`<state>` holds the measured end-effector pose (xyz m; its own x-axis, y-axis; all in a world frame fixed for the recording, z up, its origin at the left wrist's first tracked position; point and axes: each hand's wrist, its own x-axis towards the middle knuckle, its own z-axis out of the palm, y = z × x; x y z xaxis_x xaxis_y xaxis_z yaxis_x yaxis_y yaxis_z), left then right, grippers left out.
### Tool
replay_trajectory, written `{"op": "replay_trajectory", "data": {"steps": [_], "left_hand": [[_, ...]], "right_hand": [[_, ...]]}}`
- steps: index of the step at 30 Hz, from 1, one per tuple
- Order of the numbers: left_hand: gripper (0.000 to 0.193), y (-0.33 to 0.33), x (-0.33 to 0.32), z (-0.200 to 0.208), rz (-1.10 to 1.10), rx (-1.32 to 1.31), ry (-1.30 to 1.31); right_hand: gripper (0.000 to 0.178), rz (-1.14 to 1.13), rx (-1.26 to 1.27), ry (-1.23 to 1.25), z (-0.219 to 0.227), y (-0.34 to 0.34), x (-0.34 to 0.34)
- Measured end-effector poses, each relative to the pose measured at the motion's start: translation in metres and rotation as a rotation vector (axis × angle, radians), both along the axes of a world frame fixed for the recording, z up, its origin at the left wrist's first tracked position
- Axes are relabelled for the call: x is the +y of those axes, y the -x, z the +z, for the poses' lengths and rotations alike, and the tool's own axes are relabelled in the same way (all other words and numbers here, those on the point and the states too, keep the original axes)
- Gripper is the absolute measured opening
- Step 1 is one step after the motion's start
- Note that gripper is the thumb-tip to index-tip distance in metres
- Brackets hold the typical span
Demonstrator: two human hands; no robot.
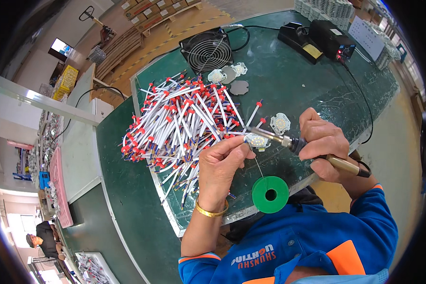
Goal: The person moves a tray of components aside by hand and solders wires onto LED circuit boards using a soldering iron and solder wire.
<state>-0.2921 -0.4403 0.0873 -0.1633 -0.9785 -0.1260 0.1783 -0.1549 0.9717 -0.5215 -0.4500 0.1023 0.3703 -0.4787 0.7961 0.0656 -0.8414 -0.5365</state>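
Observation:
My right hand (323, 138) is closed around a soldering iron (341, 164), its metal tip pointing left over a small white LED board (258, 141). Close beside that board, the fingers of my left hand (222, 161) pinch a thin solder wire (258, 163). The wire runs down to a green spool (257, 196) at the table's near edge. Whether the tip touches the board I cannot tell. A second LED board (280, 123) lies just beyond the first. Left of my left hand spreads a big pile of short white cables (184, 113) with red collars.
A black fan (209, 53) stands behind the pile, near several round boards (239, 87). The black soldering station (330, 39) and iron holder (299, 40) sit at the far right, with a cord (362, 90) along the right side. Another person (47, 240) is far left.

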Motion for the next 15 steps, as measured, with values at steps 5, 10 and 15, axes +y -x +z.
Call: {"op": "replay_trajectory", "data": {"steps": [5, 10, 15], "left_hand": [[0.023, -0.0004, -0.0004, 0.0005, -0.027, -0.010, 0.022], [0.024, -0.0009, -0.0005, 0.0009, -0.030, 0.008, 0.033], [0.023, -0.0013, -0.0020, 0.0013, -0.032, 0.007, 0.015]], "right_hand": [[0.023, -0.001, 0.052, -0.032, -0.0016, 0.0000, 0.0013], [0.026, -0.027, 0.058, -0.038, -0.0047, 0.0003, -0.0006], [0.028, -0.052, 0.062, -0.006, -0.0075, -0.0003, -0.0031]]}}
